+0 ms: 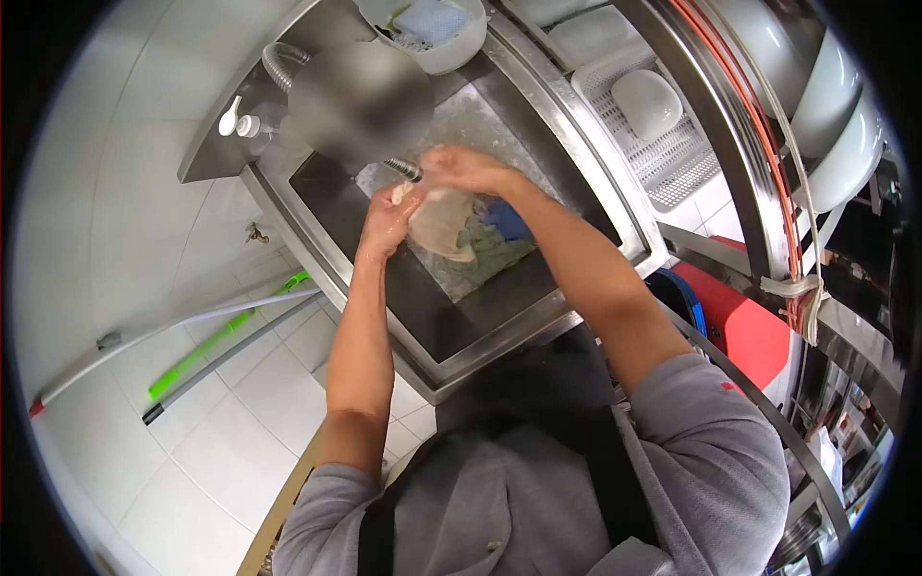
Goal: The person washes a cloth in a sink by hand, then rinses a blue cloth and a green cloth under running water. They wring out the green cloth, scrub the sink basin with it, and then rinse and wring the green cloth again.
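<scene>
Over a metal sink [451, 336], my left hand [387, 223] is closed on a pale cloth [444, 223], close under the metal spout [403, 170]. My right hand [466, 170] is at the cloth's upper edge beside the spout, its fingers curled and partly blurred; what it grips, if anything, is hard to make out. The pale cloth hangs down below both hands. A green cloth [492, 252] and a blue cloth [507, 221] lie in the sink beside it, under my right forearm.
A white basin [459, 48] with a light blue cloth stands at the sink's far end. On the right are a perforated white basket [687, 158] holding a white bowl [646, 104], and stacked bowls [845, 134]. A blurred dark round shape [360, 101] covers the sink's upper left.
</scene>
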{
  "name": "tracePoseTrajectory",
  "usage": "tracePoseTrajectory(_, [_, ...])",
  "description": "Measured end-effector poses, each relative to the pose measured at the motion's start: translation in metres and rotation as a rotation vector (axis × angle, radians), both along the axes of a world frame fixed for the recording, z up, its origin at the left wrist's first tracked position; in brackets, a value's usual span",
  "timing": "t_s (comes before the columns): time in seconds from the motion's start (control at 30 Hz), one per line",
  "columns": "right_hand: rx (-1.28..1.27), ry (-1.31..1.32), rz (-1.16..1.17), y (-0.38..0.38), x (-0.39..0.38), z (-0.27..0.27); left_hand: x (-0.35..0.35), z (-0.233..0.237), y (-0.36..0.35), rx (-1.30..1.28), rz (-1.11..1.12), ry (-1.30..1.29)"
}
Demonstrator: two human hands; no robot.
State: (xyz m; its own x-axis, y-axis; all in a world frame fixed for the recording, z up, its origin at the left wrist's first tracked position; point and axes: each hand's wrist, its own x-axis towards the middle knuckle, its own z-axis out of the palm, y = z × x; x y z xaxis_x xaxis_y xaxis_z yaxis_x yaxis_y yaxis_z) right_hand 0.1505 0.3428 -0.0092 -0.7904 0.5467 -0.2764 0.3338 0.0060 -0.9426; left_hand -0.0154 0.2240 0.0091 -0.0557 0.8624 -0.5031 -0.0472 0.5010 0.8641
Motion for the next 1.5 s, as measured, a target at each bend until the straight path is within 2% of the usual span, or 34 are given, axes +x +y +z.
tracePoseTrajectory(0.03, [0.064, 0.089, 0.096, -0.004, 0.008, 0.000, -0.004, -0.011, -0.004, 0.102, 0.063, -0.065])
tracePoseTrajectory(0.07, [0.062, 0.090, 0.095, -0.006, 0.013, 0.001, -0.001, -0.008, -0.003, 0.100, 0.061, -0.064])
tracePoseTrajectory(0.13, [-0.002, -0.065, 0.272, -0.010, 0.021, 0.000, 0.008, -0.001, -0.007, 0.189, 0.516, -0.417])
tracePoseTrajectory(0.17, [-0.004, -0.064, 0.263, -0.006, 0.027, -0.003, 0.008, 0.005, -0.008, 0.117, 0.587, -0.483])
tracePoseTrajectory(0.2, [-0.121, -0.014, 0.166, -0.001, 0.032, -0.008, 0.011, 0.009, -0.006, 0.112, 0.580, -0.481])
tracePoseTrajectory(0.27, [-0.355, 0.089, -0.023, 0.006, 0.036, -0.014, 0.018, 0.015, -0.003, 0.097, 0.740, -0.837])
tracePoseTrajectory(0.3, [-0.749, 0.390, -0.246, -0.003, 0.029, -0.007, 0.011, -0.019, -0.009, 0.040, 0.708, -0.794])
tracePoseTrajectory(0.33, [-0.747, 0.395, -0.247, -0.015, 0.015, 0.001, 0.016, -0.047, -0.009, -0.109, 0.785, -0.552])
tracePoseTrajectory(0.4, [-0.804, 0.488, -0.793, -0.044, -0.021, 0.019, 0.036, -0.074, 0.002, -0.224, 0.844, -0.455])
tracePoseTrajectory(0.43, [-0.806, 0.489, -0.798, -0.062, -0.035, 0.027, 0.041, -0.072, 0.002, -0.228, 0.840, -0.454])
tracePoseTrajectory(0.5, [0.133, 0.221, -0.800, -0.087, -0.051, 0.036, 0.052, -0.051, 0.008, -0.223, 0.782, -0.602])
tracePoseTrajectory(0.53, [0.135, 0.220, -0.807, -0.082, -0.049, 0.033, 0.057, -0.038, 0.011, -0.221, 0.749, -0.676])
tracePoseTrajectory(0.6, [0.166, -0.024, -0.790, -0.064, -0.044, 0.023, 0.063, -0.024, 0.018, -0.216, 0.679, -0.822])
tracePoseTrajectory(0.63, [-0.069, -0.028, -0.811, -0.050, -0.038, 0.022, 0.065, -0.027, 0.020, -0.278, 0.615, -0.706])
tracePoseTrajectory(0.67, [-0.068, -0.031, -0.819, -0.056, -0.046, 0.017, 0.060, -0.041, 0.023, -0.282, 0.607, -0.708])
tracePoseTrajectory(0.73, [0.305, -0.257, -0.804, -0.083, -0.067, 0.003, 0.037, -0.097, 0.020, 0.483, -0.120, -1.480])
tracePoseTrajectory(0.77, [0.255, -0.078, -0.639, -0.084, -0.056, 0.016, 0.015, -0.134, 0.002, 0.429, 0.254, -1.190])
tracePoseTrajectory(0.8, [0.255, -0.079, -0.639, -0.080, -0.046, 0.017, 0.031, -0.100, 0.002, 0.429, 0.255, -1.191])
tracePoseTrajectory(0.87, [0.218, -0.054, -0.634, -0.057, -0.029, 0.015, 0.058, -0.027, 0.012, -0.311, 0.458, -0.720])
tracePoseTrajectory(0.9, [0.210, -0.055, -0.637, -0.048, -0.025, 0.010, 0.056, -0.008, 0.009, -0.319, 0.458, -0.717])
tracePoseTrajectory(0.97, [-0.206, 0.081, -0.585, -0.025, -0.017, 0.003, 0.045, 0.014, 0.010, -0.404, 0.253, -0.566])
tracePoseTrajectory(1.0, [-0.204, 0.081, -0.584, -0.031, -0.014, -0.011, 0.038, 0.010, 0.006, -0.402, 0.253, -0.566])
tracePoseTrajectory(1.07, [-0.146, 0.199, -0.461, -0.051, -0.006, -0.032, 0.017, -0.012, -0.004, -0.091, 0.334, -0.208])
tracePoseTrajectory(1.1, [-0.181, 0.344, -0.120, -0.050, 0.012, -0.008, 0.005, -0.012, -0.005, 0.033, 0.265, -0.335])
tracePoseTrajectory(1.13, [-0.176, 0.346, -0.121, -0.045, 0.020, -0.011, 0.003, -0.017, -0.006, 0.037, 0.262, -0.334])
tracePoseTrajectory(1.2, [-0.153, -0.097, 0.197, -0.038, 0.026, -0.030, 0.015, 0.007, -0.008, 0.164, 0.637, -0.725])
tracePoseTrajectory(1.23, [-0.173, -0.043, 0.080, -0.034, 0.024, -0.040, 0.023, 0.018, -0.006, 0.111, 0.691, -0.745])
tracePoseTrajectory(1.27, [-0.175, -0.040, 0.082, -0.035, 0.020, -0.035, 0.018, -0.003, -0.011, 0.110, 0.693, -0.742])
tracePoseTrajectory(1.33, [-0.608, 0.599, -0.447, -0.041, 0.005, -0.007, 0.005, -0.074, -0.025, -0.100, 0.744, -0.555])
tracePoseTrajectory(1.37, [-0.653, 0.441, -0.548, -0.050, -0.005, 0.012, 0.010, -0.085, -0.019, -0.193, 0.762, -0.495])
tracePoseTrajectory(1.4, [-0.652, 0.440, -0.553, -0.067, -0.021, 0.017, 0.011, -0.104, -0.016, -0.196, 0.758, -0.496])
tracePoseTrajectory(1.47, [-0.072, 0.079, -0.610, -0.097, -0.049, 0.016, 0.010, -0.138, -0.020, 0.508, 0.044, -1.339])
tracePoseTrajectory(1.5, [-0.072, 0.078, -0.608, -0.097, -0.054, 0.010, 0.019, -0.119, -0.015, 0.510, 0.045, -1.339])
